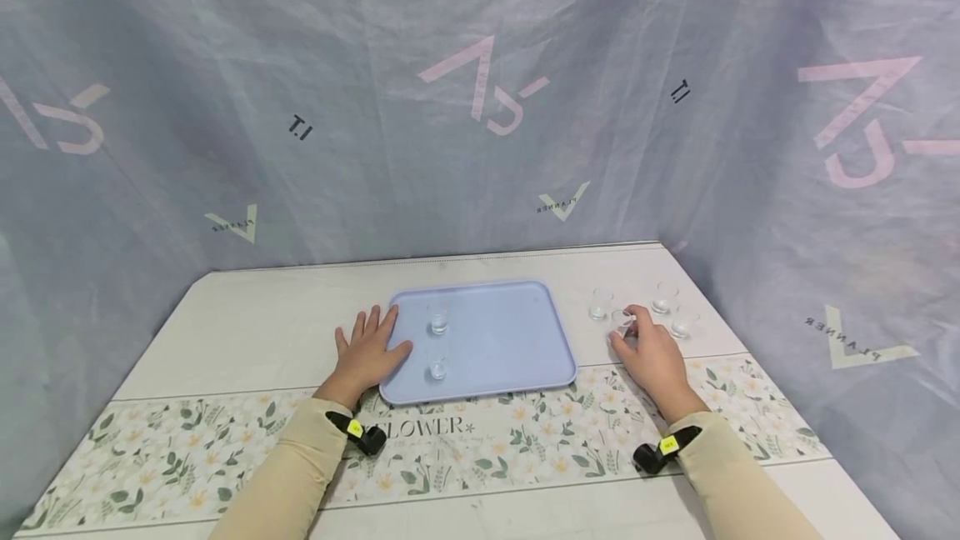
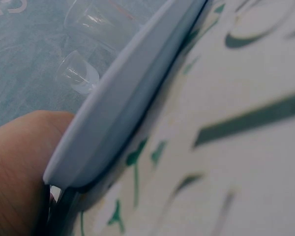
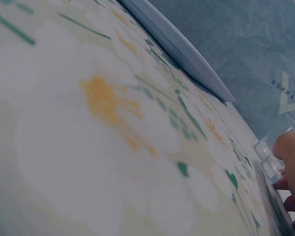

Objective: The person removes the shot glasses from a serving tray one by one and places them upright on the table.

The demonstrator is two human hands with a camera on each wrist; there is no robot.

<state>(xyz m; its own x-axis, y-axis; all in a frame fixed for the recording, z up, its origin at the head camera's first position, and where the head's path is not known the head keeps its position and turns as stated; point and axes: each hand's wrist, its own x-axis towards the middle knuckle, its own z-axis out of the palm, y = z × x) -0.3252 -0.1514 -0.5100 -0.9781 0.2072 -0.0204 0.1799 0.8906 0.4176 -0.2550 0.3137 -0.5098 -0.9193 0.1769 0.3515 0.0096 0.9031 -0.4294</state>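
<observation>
My left hand (image 1: 365, 359) rests with spread fingers along the left side of a pale blue tray (image 1: 502, 342), its thumb over the rim. Two small clear glasses stand on the tray's left half, a farther glass (image 1: 438, 327) and a nearer glass (image 1: 438, 370). To the right of the tray, my right hand (image 1: 654, 361) pinches another small clear glass (image 1: 621, 320) between thumb and fingers, low over the table. The right wrist view shows the thumb (image 3: 287, 144) against this glass (image 3: 269, 164). In the left wrist view the tray rim (image 2: 108, 98) hides part of the glasses.
Around my right hand stand more clear glasses: one glass (image 1: 597, 308) to its left, another (image 1: 661, 304) behind and a third (image 1: 681, 327) to its right. A floral cloth strip (image 1: 225, 448) crosses the white table (image 1: 285, 315). Grey-blue curtains (image 1: 360, 165) enclose the back and sides.
</observation>
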